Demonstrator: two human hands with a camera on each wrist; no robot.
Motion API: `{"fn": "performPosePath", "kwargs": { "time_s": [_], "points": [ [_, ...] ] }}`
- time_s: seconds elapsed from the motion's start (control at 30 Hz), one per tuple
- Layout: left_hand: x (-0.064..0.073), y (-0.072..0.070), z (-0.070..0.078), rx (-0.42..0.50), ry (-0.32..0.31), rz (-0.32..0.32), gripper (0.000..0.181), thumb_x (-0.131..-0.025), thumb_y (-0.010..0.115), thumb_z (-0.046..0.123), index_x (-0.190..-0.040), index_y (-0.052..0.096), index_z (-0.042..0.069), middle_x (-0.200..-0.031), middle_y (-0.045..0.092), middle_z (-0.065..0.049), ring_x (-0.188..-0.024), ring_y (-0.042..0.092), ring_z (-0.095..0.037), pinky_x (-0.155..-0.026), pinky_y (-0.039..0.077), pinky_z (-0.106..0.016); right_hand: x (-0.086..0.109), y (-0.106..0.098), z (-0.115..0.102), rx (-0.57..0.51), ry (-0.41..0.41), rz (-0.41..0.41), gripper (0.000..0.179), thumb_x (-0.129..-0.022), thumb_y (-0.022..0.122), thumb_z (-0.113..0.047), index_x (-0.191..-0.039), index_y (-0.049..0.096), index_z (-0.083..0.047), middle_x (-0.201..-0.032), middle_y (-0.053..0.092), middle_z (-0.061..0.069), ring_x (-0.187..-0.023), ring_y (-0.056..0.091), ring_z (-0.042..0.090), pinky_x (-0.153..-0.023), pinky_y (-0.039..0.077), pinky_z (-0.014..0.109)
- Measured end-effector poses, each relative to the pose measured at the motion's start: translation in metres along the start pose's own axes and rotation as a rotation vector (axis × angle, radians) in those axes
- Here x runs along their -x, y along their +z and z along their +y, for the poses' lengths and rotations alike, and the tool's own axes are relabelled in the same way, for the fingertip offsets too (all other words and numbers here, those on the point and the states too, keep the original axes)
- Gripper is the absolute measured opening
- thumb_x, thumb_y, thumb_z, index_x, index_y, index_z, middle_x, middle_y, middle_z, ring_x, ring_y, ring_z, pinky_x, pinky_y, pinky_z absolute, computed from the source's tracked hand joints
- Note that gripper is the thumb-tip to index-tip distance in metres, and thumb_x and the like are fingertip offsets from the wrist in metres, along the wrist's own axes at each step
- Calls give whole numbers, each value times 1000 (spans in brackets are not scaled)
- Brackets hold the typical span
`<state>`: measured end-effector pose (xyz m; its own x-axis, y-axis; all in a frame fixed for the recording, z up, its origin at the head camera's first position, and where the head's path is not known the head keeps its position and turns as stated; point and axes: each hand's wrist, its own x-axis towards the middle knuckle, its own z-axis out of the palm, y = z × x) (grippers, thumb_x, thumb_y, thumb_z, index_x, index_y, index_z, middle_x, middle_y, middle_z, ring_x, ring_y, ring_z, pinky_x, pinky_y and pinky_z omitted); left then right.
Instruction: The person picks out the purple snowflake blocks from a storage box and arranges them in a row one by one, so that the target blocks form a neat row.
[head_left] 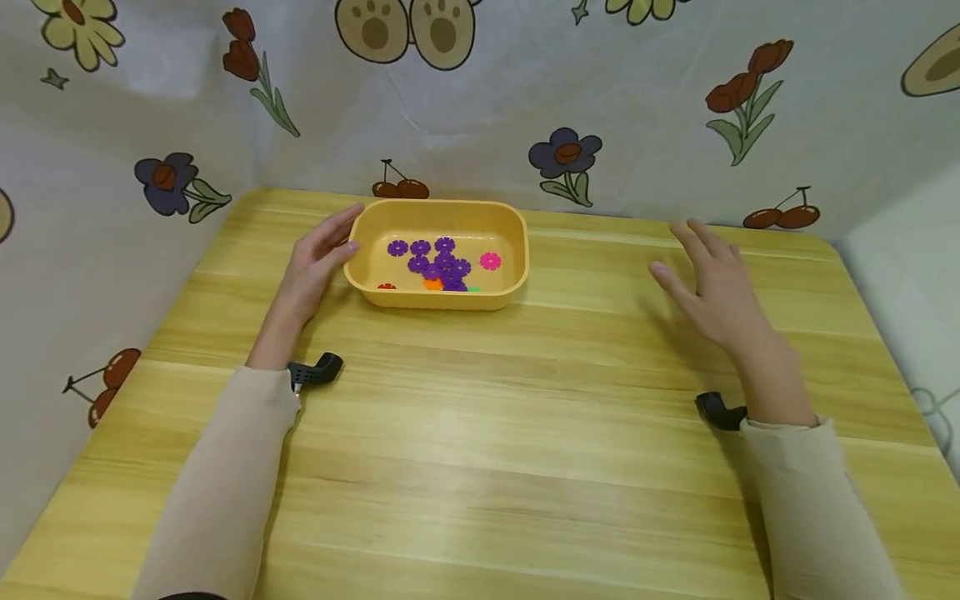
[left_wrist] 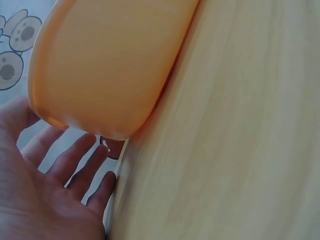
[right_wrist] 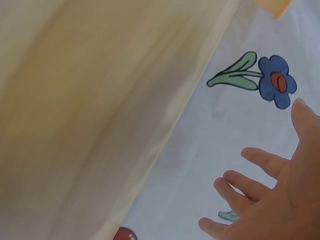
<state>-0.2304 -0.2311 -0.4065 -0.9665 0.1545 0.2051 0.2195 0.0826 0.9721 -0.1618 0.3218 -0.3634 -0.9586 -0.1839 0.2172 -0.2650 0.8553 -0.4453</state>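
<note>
A yellow plastic basin (head_left: 435, 301) stands near the back of the table with small notched plastic discs in it. Most discs are a purple cluster (head_left: 444, 261); a pink disc (head_left: 491, 262) lies to their right, with bits of orange, red and green at the front wall. My left hand (head_left: 313, 258) is at the basin's left end, thumb by the rim and fingers loosely spread along its outside. In the left wrist view the fingertips (left_wrist: 102, 150) come close beneath the orange-looking basin wall (left_wrist: 110, 65); contact is unclear. My right hand (head_left: 716, 287) hovers right of the basin, fingers spread, holding nothing.
The wooden table (head_left: 480, 467) runs up to a white cloth (head_left: 465, 125) printed with flowers, cherries and paws. Black camera mounts sit at the left wrist (head_left: 318, 369) and the right wrist (head_left: 720, 411). A pale cable (head_left: 933, 404) hangs beyond the right edge.
</note>
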Motion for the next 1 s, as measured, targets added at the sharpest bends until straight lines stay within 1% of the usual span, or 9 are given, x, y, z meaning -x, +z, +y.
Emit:
{"fn": "performPosePath", "kwargs": {
  "time_s": [0.2, 0.27, 0.4, 0.43, 0.53, 0.6, 0.73, 0.8, 1.0],
  "points": [
    [1, 7, 1, -42, -27, -2, 51, -107, 58, 12, -157, 51, 16, -164, 46, -11, -153, 43, -26, -116, 43, -19, -10, 6, -15, -5, -10, 1, 73, -109, 45, -56, -166, 33, -11, -172, 24, 24, -156, 22, 53, -126, 10, 72],
    [0, 10, 2, -51, -41, -4, 50, -109, 55, 13, -159, 49, 17, -167, 42, -7, -156, 39, -23, -119, 39, -20, -15, 8, -22, -13, -14, 1, 73, -109, 45, -56, -166, 33, -12, -173, 24, 22, -157, 21, 52, -126, 13, 72],
    [-2, 17, 3, -79, -66, -2, 49, -111, 50, 18, -160, 48, 23, -171, 37, 3, -159, 29, -15, -127, 29, -24, -27, 14, -38, -41, -25, -2, 73, -109, 46, -57, -166, 34, -13, -173, 25, 19, -157, 21, 50, -125, 16, 71],
    [-3, 17, 3, -86, -65, 0, 48, -111, 49, 18, -160, 48, 24, -171, 37, 4, -159, 28, -14, -128, 27, -26, -29, 16, -41, -46, -28, -4, 73, -109, 46, -57, -166, 34, -13, -173, 24, 19, -158, 20, 49, -126, 16, 71],
    [-4, 18, 2, -90, -56, 6, 48, -111, 50, 18, -159, 49, 24, -170, 38, 4, -159, 28, -15, -129, 26, -28, -36, 21, -50, -62, -39, -8, 73, -108, 47, -57, -166, 34, -13, -174, 24, 18, -158, 20, 47, -127, 16, 69],
    [-4, 18, 1, -74, -44, 2, 49, -110, 52, 17, -159, 49, 22, -170, 39, 2, -160, 29, -16, -128, 28, -26, -39, 24, -55, -62, -45, -10, 73, -108, 46, -58, -166, 33, -14, -174, 24, 17, -159, 20, 45, -127, 16, 68],
    [-3, 17, 1, -53, -23, -18, 51, -108, 58, 15, -158, 50, 19, -168, 41, 1, -158, 34, -21, -120, 38, -20, -44, 28, -66, -68, -55, -11, 72, -109, 46, -57, -166, 34, -15, -174, 24, 17, -159, 21, 45, -127, 16, 68],
    [-3, 17, 1, -55, -17, -23, 51, -108, 58, 14, -158, 51, 19, -168, 43, 0, -156, 37, -23, -116, 42, -18, -47, 30, -71, -70, -58, -10, 71, -109, 47, -56, -166, 34, -16, -174, 25, 16, -159, 21, 44, -127, 16, 68],
    [-2, 18, 0, -55, -10, -24, 51, -108, 56, 10, -158, 52, 19, -167, 44, -1, -156, 38, -25, -113, 43, -15, -59, 37, -92, -84, -85, -18, 69, -108, 53, -50, -166, 35, -16, -174, 26, 14, -160, 21, 40, -129, 17, 65]
  ]
}}
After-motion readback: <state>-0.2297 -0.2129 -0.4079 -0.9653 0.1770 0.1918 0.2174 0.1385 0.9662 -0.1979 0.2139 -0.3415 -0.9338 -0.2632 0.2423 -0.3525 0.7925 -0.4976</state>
